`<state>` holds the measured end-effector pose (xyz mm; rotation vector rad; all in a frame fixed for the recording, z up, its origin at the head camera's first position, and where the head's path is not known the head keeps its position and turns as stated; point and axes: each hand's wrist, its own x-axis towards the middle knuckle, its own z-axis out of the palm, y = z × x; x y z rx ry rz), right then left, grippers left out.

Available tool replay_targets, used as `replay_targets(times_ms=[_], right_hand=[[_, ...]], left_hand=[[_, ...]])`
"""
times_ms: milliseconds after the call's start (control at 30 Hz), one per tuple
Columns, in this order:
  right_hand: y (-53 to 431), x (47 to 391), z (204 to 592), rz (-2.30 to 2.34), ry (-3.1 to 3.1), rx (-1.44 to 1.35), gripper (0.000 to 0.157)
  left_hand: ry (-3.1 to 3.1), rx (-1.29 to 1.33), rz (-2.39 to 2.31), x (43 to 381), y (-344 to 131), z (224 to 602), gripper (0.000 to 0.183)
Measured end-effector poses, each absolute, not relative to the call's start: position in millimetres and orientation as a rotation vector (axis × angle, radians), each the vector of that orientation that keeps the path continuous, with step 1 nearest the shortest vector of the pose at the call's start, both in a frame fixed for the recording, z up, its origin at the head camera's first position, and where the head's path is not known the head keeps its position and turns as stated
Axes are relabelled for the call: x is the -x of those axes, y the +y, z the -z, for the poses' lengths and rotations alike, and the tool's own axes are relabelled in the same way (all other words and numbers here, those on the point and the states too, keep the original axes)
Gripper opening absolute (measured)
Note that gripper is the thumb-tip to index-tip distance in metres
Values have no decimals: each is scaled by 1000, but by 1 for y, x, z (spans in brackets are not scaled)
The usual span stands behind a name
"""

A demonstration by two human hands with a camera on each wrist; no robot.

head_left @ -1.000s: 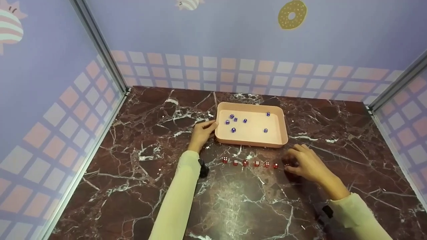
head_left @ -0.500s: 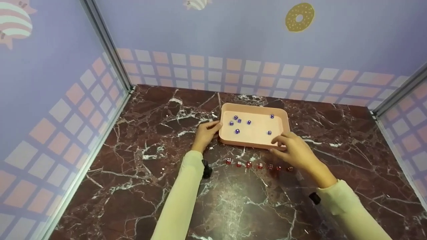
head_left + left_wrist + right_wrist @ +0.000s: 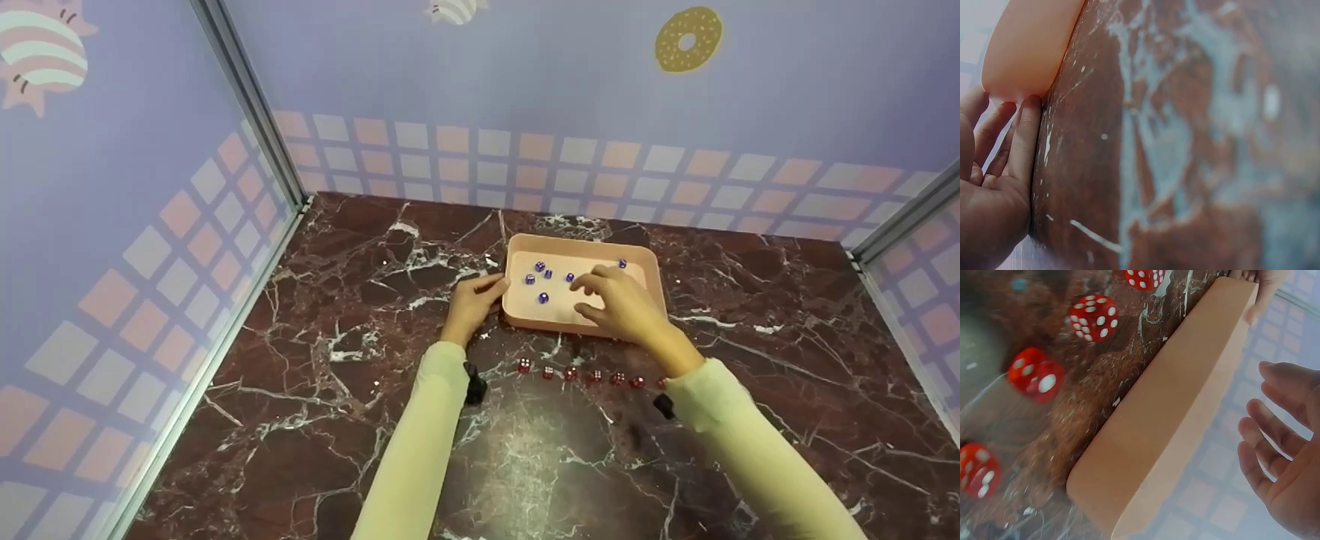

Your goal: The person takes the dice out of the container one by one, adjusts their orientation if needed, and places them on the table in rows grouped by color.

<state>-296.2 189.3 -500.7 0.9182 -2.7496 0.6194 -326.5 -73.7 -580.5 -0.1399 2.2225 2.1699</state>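
Observation:
A peach rectangular tray (image 3: 585, 328) sits on the table with several blue dice (image 3: 543, 298) scattered inside it. My left hand (image 3: 474, 306) is at the tray's left end, its extended fingers (image 3: 1024, 132) touching the outer wall. Over the tray's right half hovers my right hand (image 3: 622, 307), fingers spread and loosely bent, with nothing seen between them. It hides part of the tray floor. In front of the tray runs a row of several red dice (image 3: 571, 373), spaced apart. My right forearm partly covers the rightmost red die (image 3: 662, 383).
The table (image 3: 345, 420) has a dark red marble pattern with white veins. A patterned back wall (image 3: 480, 75) rises behind the tray, and a left side panel (image 3: 112, 187) meets it at a metal corner post (image 3: 255, 112).
My right hand has left the rightmost red die, which stays in the row, and moved left and away from me over the tray. The left hand keeps touching the tray's left end.

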Motion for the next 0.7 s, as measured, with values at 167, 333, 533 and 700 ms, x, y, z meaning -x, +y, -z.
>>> replay_targets(times_ms=[167, 333, 533, 700], right_hand=[[176, 310, 507, -629, -2810, -927, 28], [165, 318, 508, -618, -2899, -884, 30], [153, 330, 512, -556, -2980, -885, 30], [149, 338, 517, -530, -3028, -872, 30]], left_hand=[[2240, 142, -2162, 326, -74, 580, 33], [2240, 124, -2158, 327, -73, 578, 34], [2238, 135, -2172, 327, -74, 577, 34], [2225, 118, -2170, 326, -74, 579, 34]])
